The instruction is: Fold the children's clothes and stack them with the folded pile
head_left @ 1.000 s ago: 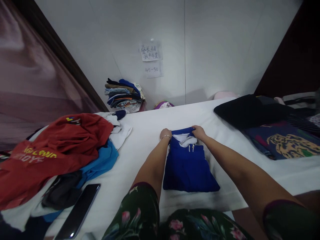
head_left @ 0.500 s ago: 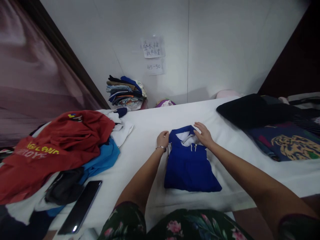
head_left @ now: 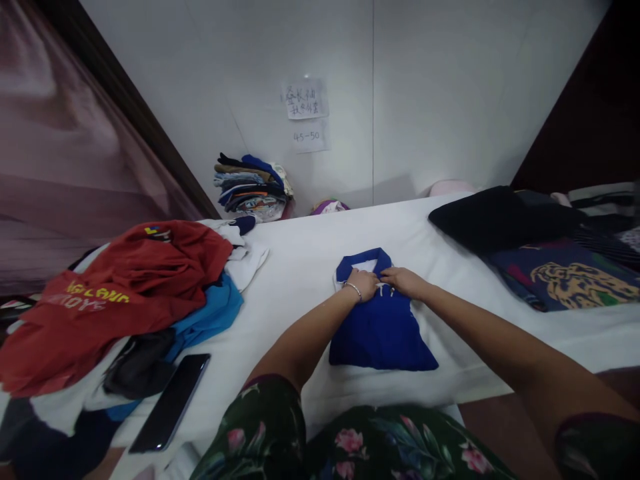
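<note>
A blue top with a white-lined neck opening and short white cords lies folded into a compact shape on the white-covered table. At the left side of that opening, my left hand, with a bracelet at the wrist, has its fingers closed on the front edge of the collar. My right hand meets it from the other side, fingertips pinched at the collar front just above the cords. The two hands almost touch. Beneath the fingers, the gripped fabric is partly hidden.
On the left is a loose heap with a red shirt and a bright blue garment. A phone lies near the front edge. Dark folded clothes lie at right; a folded stack stands by the wall, below paper signs.
Both hands have moved inward and toward me, from the outer sides of the collar to the front of the neck opening. The folded top stays in about the same place.
</note>
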`<state>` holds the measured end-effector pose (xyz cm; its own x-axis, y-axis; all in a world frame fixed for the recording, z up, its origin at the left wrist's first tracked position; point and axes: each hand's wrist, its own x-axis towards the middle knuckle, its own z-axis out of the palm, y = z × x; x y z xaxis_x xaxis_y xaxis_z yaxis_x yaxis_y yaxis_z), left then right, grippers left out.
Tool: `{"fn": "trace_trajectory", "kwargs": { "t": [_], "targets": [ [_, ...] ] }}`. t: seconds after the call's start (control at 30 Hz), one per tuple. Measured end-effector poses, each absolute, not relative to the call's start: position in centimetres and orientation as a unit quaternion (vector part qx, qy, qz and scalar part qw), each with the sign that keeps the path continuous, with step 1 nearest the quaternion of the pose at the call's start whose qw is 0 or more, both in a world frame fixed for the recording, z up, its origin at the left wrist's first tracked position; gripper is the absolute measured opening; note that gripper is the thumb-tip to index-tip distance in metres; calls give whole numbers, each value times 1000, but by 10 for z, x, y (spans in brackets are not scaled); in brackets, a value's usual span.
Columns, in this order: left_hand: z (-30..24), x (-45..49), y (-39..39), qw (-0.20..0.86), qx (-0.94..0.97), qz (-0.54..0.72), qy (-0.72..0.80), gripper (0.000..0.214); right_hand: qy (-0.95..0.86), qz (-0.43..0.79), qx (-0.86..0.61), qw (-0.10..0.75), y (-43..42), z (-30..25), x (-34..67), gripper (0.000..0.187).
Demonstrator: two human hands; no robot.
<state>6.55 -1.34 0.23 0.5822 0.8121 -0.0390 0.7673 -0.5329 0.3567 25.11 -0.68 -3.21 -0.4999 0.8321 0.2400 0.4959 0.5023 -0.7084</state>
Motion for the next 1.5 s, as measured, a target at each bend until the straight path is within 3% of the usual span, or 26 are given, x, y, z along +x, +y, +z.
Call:
{"fn": "trace_trajectory", "kwargs": {
  "t": [0.13,0.3,0.4,0.53,0.63,0.8,1.03,1.27,1.37,1.5],
  "targets": [
    [10,50,-16,176,854,124,474,20,-758,345,-457,313,-12,-31,259,21],
    [9,-9,-50,200,732,327,563,24,-597,366,-567,433,-46,-21,281,22],
    [-6,-38,-91,255,630,356,642,24,-479,442,-583,486,-85,-20,291,21],
    [-19,-42,-138,387,559,332,654,35,-422,542,-571,450,-139,-22,283,38],
    [-18,-30,-152,396,570,326,642,41,-434,581,-552,411,-163,-22,266,52],
    [-13,-18,-144,454,534,317,639,45,-432,602,-516,429,-171,-21,246,78],
    [-21,-12,-154,519,436,444,587,45,-405,563,-499,520,-178,-33,237,97],
    [-19,-13,-157,585,378,436,570,46,-439,549,-522,483,-176,-37,235,93],
    [-18,-10,-159,526,411,440,601,43,-525,453,-525,494,-179,-40,235,77],
    [-20,-7,-171,490,438,462,595,42,-697,218,-484,482,-197,-48,237,57]
  ]
}}
